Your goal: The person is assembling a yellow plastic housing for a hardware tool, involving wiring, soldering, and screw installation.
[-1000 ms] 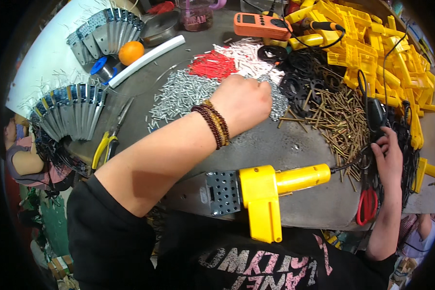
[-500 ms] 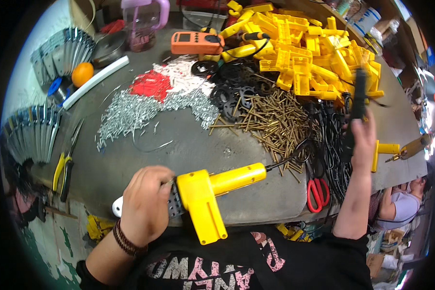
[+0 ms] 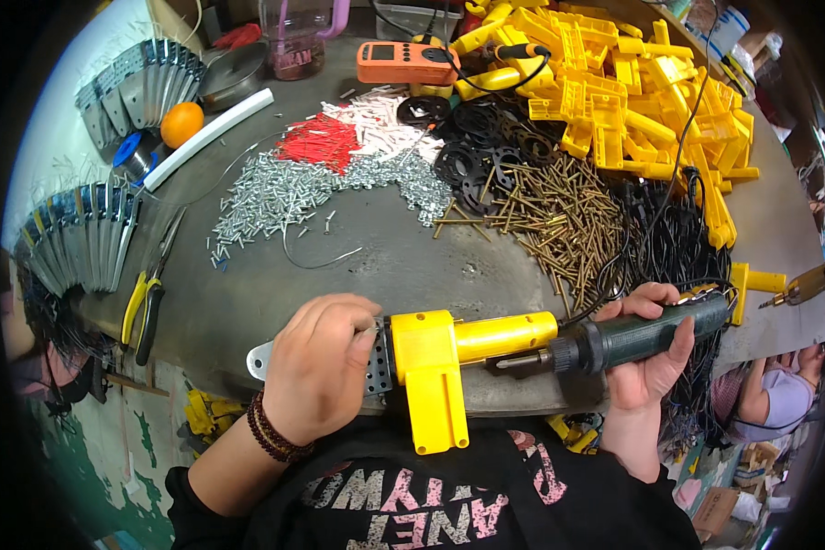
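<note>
My left hand (image 3: 316, 376) is closed round the perforated metal end of a yellow plastic tool housing (image 3: 429, 371). A rounded metal tip (image 3: 259, 361) sticks out to the left of that hand, and a black cord leaves the housing's yellow handle at the right. In my right hand (image 3: 640, 380) lies a dark green electric screwdriver (image 3: 660, 330), fingers wrapped round its body. Its bit (image 3: 521, 361) points left, just below the yellow handle; whether it touches I cannot tell. Long brass-coloured screws (image 3: 568, 229) are heaped beyond the handle.
Yellow housing parts (image 3: 605, 87) pile up at the back right, beside black cords (image 3: 665, 220). Small silver screws (image 3: 270, 197), red sleeves (image 3: 318, 142) and white sleeves (image 3: 385, 124) lie at the middle back. Pliers (image 3: 147, 307) rest left; an orange multimeter (image 3: 405, 62) stands behind.
My right hand has brought the screwdriver from the upright position at the right down beside the housing, now lying level. The red-handled scissors are no longer visible. The whole view has shifted slightly.
</note>
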Demonstrator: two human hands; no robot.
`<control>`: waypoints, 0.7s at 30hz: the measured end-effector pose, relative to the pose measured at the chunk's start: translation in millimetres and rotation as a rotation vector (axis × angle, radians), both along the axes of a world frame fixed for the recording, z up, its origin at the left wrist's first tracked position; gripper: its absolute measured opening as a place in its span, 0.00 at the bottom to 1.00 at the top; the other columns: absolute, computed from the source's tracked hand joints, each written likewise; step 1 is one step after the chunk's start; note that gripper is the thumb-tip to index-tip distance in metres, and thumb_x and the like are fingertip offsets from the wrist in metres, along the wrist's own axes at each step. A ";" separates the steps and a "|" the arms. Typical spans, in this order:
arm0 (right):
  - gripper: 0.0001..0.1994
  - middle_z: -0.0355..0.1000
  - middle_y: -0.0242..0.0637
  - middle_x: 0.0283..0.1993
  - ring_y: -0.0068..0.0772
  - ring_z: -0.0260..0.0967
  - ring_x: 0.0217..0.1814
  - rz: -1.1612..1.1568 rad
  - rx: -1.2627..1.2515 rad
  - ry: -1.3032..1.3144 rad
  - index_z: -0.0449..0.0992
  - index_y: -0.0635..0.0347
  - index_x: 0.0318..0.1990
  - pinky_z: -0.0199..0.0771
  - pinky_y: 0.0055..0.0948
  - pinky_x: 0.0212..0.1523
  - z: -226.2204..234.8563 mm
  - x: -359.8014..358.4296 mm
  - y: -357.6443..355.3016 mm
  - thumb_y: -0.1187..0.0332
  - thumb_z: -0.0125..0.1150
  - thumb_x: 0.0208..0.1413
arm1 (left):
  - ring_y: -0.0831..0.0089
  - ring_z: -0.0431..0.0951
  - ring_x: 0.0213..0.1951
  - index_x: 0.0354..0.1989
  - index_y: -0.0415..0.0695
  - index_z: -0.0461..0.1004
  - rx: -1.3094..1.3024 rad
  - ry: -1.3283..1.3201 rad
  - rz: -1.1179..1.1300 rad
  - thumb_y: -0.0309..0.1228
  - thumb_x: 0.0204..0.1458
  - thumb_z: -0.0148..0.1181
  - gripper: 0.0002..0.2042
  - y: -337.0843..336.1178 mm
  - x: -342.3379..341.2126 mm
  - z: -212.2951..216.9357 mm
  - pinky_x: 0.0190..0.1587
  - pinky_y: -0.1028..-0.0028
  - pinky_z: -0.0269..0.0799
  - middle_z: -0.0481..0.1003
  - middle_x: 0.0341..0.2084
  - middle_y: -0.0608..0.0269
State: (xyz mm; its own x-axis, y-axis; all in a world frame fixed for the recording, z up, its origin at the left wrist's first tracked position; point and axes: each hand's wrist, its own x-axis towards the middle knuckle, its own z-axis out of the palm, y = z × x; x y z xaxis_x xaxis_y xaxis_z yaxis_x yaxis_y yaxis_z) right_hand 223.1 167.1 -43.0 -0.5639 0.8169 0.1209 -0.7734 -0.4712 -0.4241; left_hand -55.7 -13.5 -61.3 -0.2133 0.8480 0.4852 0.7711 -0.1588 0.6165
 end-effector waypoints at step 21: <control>0.23 0.70 0.22 0.46 0.20 0.68 0.46 0.008 -0.043 -0.081 0.71 0.41 0.52 0.58 0.44 0.63 -7.8 -26.9 -15.0 0.65 0.73 0.47 | 0.52 0.75 0.36 0.36 0.39 0.68 -0.014 0.041 0.011 0.21 0.50 0.56 0.06 1.3 0.4 -2.1 0.40 0.62 0.70 0.75 0.37 0.51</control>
State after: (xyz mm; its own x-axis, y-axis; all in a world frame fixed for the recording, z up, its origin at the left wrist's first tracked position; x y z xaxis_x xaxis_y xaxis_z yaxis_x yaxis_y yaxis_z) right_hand 196.2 152.1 -50.8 -0.5768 0.8159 0.0395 -0.7336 -0.4961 -0.4645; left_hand -55.3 -12.2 -63.4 -0.2024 0.8526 0.4817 0.7975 -0.1420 0.5864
